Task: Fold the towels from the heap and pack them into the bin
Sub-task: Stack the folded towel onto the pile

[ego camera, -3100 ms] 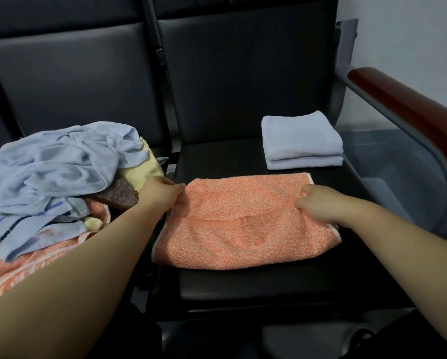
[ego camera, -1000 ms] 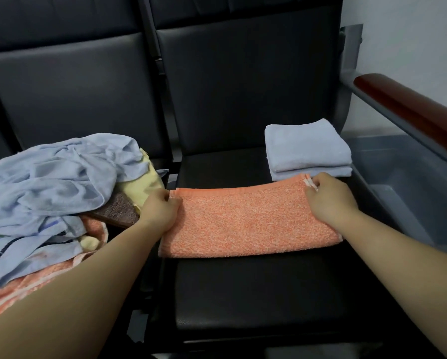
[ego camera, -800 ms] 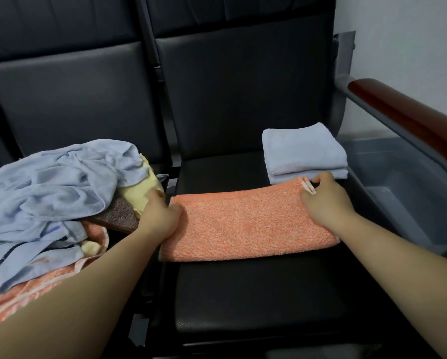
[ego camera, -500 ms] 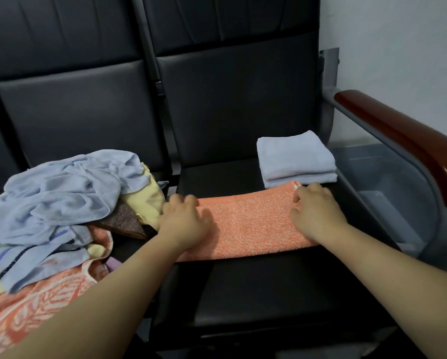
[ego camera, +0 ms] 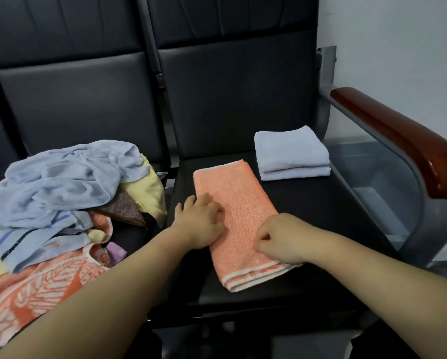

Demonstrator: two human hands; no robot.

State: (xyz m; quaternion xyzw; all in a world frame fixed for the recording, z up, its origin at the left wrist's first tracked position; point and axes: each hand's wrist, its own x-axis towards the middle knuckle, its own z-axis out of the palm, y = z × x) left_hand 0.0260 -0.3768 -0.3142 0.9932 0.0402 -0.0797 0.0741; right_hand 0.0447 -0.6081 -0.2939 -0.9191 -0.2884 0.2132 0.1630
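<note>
Orange towel now turned lengthwise; left grip presses it, right grip pinches near end; cross-fold likely next.

Dim, soft indoor light; slight blur, wide-angle edge bending
</note>
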